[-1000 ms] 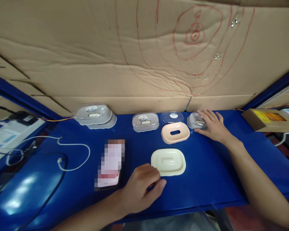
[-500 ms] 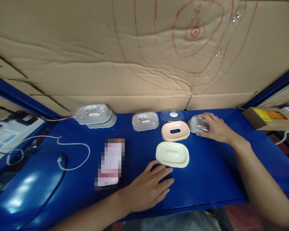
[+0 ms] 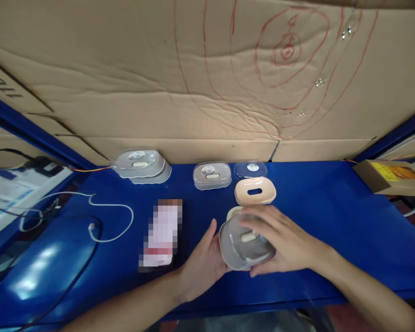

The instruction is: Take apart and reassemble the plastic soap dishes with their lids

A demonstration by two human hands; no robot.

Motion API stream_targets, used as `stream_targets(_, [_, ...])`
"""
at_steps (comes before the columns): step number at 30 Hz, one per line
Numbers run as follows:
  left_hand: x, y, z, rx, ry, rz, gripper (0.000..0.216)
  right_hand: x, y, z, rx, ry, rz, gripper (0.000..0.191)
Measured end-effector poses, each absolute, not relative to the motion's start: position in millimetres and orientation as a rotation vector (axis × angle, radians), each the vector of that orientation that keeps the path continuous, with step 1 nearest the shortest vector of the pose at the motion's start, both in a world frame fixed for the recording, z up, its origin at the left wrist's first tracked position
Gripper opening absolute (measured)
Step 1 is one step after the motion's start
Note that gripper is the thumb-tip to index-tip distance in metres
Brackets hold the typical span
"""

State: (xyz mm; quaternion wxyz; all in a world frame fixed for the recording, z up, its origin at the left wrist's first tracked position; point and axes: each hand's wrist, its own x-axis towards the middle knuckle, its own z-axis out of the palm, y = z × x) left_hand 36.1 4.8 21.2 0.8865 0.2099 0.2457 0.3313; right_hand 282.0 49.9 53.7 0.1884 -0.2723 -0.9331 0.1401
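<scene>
In front of me, my right hand [image 3: 280, 237] grips a grey soap dish [image 3: 235, 246] with a clear lid, fingers over its right side and thumb low. My left hand [image 3: 207, 258] is at the dish's left edge, thumb raised apart from it, the other fingers partly hidden under it. Behind the held dish, a cream tray [image 3: 232, 213] is mostly covered. Farther back lie a peach soap dish base [image 3: 240, 196] with a slot and a loose clear lid [image 3: 242, 170] bearing a round sticker.
Another lidded grey soap dish [image 3: 212, 182] stands left of the peach base, and stacked ones [image 3: 148, 171] stand at the back left. A phone [image 3: 162, 235] and a white cable [image 3: 131, 221] lie to the left. A cardboard box [image 3: 376, 177] sits at right.
My right hand has brought the grey soap dish from the back right to the front middle, over the cream tray. My left hand has turned, thumb up, and meets the dish.
</scene>
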Motion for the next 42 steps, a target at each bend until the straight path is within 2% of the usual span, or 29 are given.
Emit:
stream_targets(6, [36,4,16,0.354,0.602,0.732,0.056,296,71,49,-0.729,-2.509,0.459,0.097])
stream_targets(11, [35,7,15,0.346,0.661,0.745,0.054,362,131,38,-1.23,-2.262,0.049,0.079])
stream_targets(16, [35,8,24,0.397,0.653,0.738,0.057,400,168,5,-1.527,-2.27,-0.007,0.071])
stream_targets(25, [35,9,23,0.42,0.643,0.733,0.062,396,175,-12,-1.502,-2.408,0.032,0.068])
stream_targets(31, [34,8,19,0.355,0.659,0.765,0.049,399,174,-15,-1.506,-2.425,-0.013,0.059])
stream_targets(37, [33,9,17,0.328,0.687,0.767,0.045,375,149,16,-1.383,-2.337,-0.023,0.05])
stream_targets(40, [33,10,19,0.312,0.685,0.785,0.041,339,111,47,-1.093,-2.4,0.183,0.058])
stream_targets(42, [34,10,21,0.309,0.681,0.791,0.039,314,82,62,-0.889,-2.568,0.362,0.08])
